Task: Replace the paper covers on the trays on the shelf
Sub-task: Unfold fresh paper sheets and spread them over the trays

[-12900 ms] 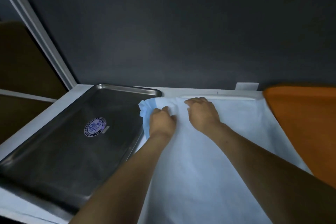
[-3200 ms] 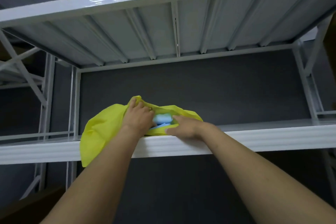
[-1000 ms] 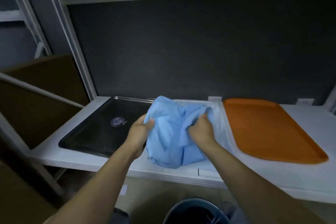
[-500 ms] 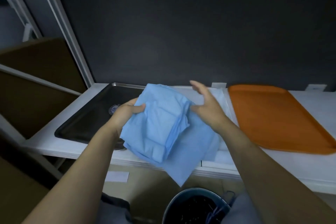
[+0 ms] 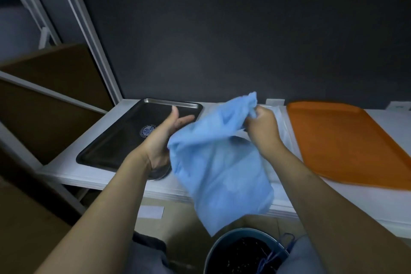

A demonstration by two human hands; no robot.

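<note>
While the right hand point(image 5: 262, 131) pinches the top of the blue cover point(image 5: 218, 167) with curled fingers, the left hand point(image 5: 164, 138) lies open at its left edge, fingers straight and slightly spread. The cover hangs crumpled before the shelf point(image 5: 93, 177), between the metal tray point(image 5: 111, 144) and orange tray point(image 5: 347, 140), above a bin point(image 5: 244, 251).

A round blue-and-white emblem point(image 5: 146, 131) sat on the floor of the steel tray point(image 5: 115, 143); its lettering was too blurred to read.
</note>
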